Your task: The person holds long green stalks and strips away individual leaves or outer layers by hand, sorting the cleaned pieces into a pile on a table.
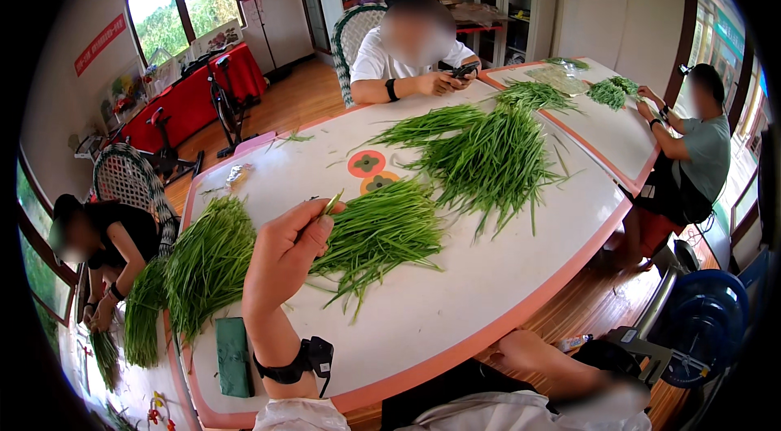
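My left hand [289, 248] is raised above the near left of the white table, its thumb and fingers pinched on a short pale-green chive piece [332, 203]. A black band with a small device circles that wrist. Just behind the hand lies a bunch of long green chives [378, 236], and to its left is a taller pile of chives [215, 256]. My right hand [525, 350] seems to be low beside the table's near right edge, by my lap; its fingers cannot be made out, and the area beside it is blurred.
A larger chive heap [496, 154] covers the table's middle. A dark green case [234, 358] lies near the front left edge. Across the table a person [411, 56] holds a phone; one person [704, 138] sits at right, another [114, 244] at left, both handling greens. A blue round object [704, 325] stands at right.
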`<state>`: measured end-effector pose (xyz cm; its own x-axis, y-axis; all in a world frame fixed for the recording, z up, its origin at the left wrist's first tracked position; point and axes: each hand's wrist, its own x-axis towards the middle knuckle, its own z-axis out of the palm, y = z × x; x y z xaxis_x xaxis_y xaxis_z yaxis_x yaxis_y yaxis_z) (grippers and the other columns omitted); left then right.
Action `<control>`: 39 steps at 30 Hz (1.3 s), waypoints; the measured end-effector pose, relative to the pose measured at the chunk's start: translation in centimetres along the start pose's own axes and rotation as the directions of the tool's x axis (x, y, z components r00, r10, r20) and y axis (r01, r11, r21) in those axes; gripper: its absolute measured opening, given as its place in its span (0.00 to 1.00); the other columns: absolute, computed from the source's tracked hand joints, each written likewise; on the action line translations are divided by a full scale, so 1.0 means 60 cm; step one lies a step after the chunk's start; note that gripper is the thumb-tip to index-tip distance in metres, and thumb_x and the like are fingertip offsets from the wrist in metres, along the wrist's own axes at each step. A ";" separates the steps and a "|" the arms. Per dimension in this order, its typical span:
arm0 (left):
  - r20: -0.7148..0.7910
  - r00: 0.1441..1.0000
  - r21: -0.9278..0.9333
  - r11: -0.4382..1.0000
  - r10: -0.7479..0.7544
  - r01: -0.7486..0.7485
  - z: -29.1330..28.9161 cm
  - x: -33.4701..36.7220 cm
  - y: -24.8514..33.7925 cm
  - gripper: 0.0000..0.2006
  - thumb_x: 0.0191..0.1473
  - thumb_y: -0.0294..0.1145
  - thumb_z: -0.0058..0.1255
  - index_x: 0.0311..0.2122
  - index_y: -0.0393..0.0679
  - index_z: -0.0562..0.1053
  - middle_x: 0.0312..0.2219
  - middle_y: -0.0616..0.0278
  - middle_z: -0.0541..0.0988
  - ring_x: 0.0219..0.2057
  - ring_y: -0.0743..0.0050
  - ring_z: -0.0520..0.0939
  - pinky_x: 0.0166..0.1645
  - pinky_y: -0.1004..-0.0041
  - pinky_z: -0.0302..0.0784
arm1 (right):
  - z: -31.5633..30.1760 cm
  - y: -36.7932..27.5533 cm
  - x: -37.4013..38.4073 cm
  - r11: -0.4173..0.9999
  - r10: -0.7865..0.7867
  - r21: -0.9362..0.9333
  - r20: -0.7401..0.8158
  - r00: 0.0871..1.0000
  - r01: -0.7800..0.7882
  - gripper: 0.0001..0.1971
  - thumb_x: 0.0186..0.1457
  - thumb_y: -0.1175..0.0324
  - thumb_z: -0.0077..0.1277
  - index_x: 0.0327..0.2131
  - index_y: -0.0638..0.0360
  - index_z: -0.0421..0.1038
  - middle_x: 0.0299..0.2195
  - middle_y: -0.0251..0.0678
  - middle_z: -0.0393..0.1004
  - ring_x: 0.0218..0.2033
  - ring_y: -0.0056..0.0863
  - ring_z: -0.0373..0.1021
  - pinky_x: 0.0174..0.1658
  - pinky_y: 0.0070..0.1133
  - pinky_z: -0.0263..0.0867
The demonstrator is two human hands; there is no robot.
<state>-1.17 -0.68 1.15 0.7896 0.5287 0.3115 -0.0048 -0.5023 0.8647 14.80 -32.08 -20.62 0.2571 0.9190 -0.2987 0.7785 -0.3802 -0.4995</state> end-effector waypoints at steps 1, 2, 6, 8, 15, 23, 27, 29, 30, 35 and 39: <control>-0.002 1.000 0.003 1.000 -0.007 0.007 -0.002 0.000 0.001 0.11 0.56 0.31 0.43 0.38 0.34 0.71 0.20 0.69 0.69 0.21 0.86 0.67 0.28 0.83 0.66 | -0.001 0.004 -0.001 1.000 0.007 -0.021 0.011 1.000 -0.007 0.15 0.49 0.60 0.44 0.32 0.60 0.72 0.29 0.44 0.73 0.31 0.41 0.70 0.35 0.30 0.65; 0.002 1.000 0.006 1.000 0.000 0.000 -0.001 0.003 -0.001 0.11 0.56 0.31 0.43 0.38 0.34 0.71 0.19 0.70 0.68 0.21 0.86 0.66 0.27 0.83 0.65 | -0.002 0.006 -0.003 0.999 0.020 -0.043 0.024 1.000 -0.019 0.15 0.50 0.59 0.44 0.34 0.60 0.72 0.30 0.44 0.73 0.31 0.40 0.70 0.35 0.29 0.65; 0.016 0.999 -0.011 1.000 0.028 -0.027 0.003 0.002 -0.008 0.10 0.56 0.30 0.42 0.36 0.33 0.71 0.18 0.71 0.67 0.21 0.87 0.66 0.26 0.84 0.63 | -0.087 -0.086 0.000 0.804 -0.414 0.588 0.446 0.793 0.089 0.18 0.55 0.55 0.43 0.40 0.58 0.71 0.32 0.36 0.75 0.34 0.26 0.70 0.39 0.21 0.64; 0.027 0.999 -0.023 0.999 0.033 -0.032 -0.001 0.005 -0.010 0.10 0.56 0.30 0.42 0.36 0.33 0.70 0.18 0.71 0.67 0.21 0.87 0.66 0.26 0.84 0.63 | -0.120 -0.112 0.015 0.797 -0.391 0.592 0.354 0.850 0.120 0.16 0.54 0.57 0.46 0.40 0.58 0.71 0.32 0.34 0.75 0.34 0.24 0.70 0.39 0.20 0.64; 0.124 0.988 0.185 0.980 -0.091 0.068 0.011 -0.014 0.000 0.09 0.55 0.28 0.44 0.37 0.34 0.71 0.19 0.66 0.71 0.21 0.83 0.67 0.27 0.80 0.65 | -0.152 -0.072 0.168 0.925 -0.093 0.262 -0.544 0.834 0.274 0.10 0.49 0.63 0.50 0.31 0.59 0.71 0.24 0.36 0.71 0.30 0.35 0.67 0.34 0.26 0.64; 0.064 0.998 0.457 0.889 -0.028 -0.005 0.061 -0.117 0.004 0.09 0.50 0.27 0.49 0.38 0.37 0.73 0.23 0.56 0.73 0.20 0.70 0.72 0.26 0.76 0.67 | -0.115 -0.037 0.226 0.914 -0.105 0.244 -0.629 0.770 0.325 0.07 0.47 0.68 0.50 0.28 0.59 0.71 0.23 0.35 0.71 0.27 0.33 0.67 0.31 0.24 0.63; -0.073 0.974 0.193 0.955 -0.215 0.226 0.078 -0.144 -0.054 0.09 0.54 0.28 0.46 0.38 0.35 0.73 0.21 0.64 0.72 0.22 0.83 0.71 0.27 0.80 0.68 | -0.143 -0.031 0.189 0.681 0.091 0.686 -0.426 0.900 0.256 0.08 0.48 0.68 0.51 0.31 0.62 0.71 0.22 0.31 0.72 0.23 0.20 0.66 0.28 0.18 0.62; -0.125 0.931 -0.010 0.939 -0.342 0.344 0.091 -0.153 -0.071 0.10 0.55 0.28 0.44 0.38 0.34 0.73 0.21 0.67 0.72 0.22 0.85 0.71 0.28 0.82 0.69 | -0.148 -0.036 0.172 0.619 0.086 0.745 -0.378 0.922 0.248 0.09 0.49 0.68 0.51 0.33 0.63 0.72 0.22 0.29 0.72 0.23 0.15 0.65 0.28 0.15 0.61; -0.123 0.933 -0.098 0.940 -0.338 0.327 0.098 -0.157 -0.081 0.10 0.56 0.29 0.43 0.38 0.33 0.72 0.20 0.68 0.71 0.22 0.86 0.70 0.29 0.83 0.70 | -0.153 -0.043 0.159 0.620 0.080 0.745 -0.373 0.924 0.247 0.09 0.50 0.69 0.51 0.34 0.64 0.71 0.23 0.28 0.72 0.24 0.13 0.64 0.28 0.14 0.61; -0.089 0.920 -0.341 0.879 -0.382 0.332 0.152 -0.176 -0.094 0.10 0.56 0.29 0.42 0.38 0.32 0.70 0.19 0.67 0.69 0.22 0.85 0.70 0.30 0.82 0.71 | -0.140 -0.053 0.134 0.463 0.036 0.819 -0.398 0.917 0.337 0.10 0.51 0.70 0.51 0.36 0.66 0.71 0.25 0.28 0.72 0.26 0.12 0.65 0.31 0.13 0.62; 0.009 0.925 -0.282 0.887 -0.379 0.366 0.196 -0.191 -0.079 0.10 0.57 0.28 0.42 0.38 0.33 0.70 0.23 0.66 0.71 0.25 0.83 0.71 0.33 0.82 0.70 | -0.126 -0.069 0.123 0.432 0.033 0.834 -0.396 0.918 0.344 0.10 0.51 0.71 0.51 0.37 0.66 0.71 0.27 0.29 0.73 0.28 0.13 0.66 0.33 0.13 0.63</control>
<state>-2.98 -12.44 -11.15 0.7380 0.6734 -0.0428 0.1112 -0.0589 0.9920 17.80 -22.93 -14.64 0.4885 0.8720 0.0317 -0.0526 0.0657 -0.9965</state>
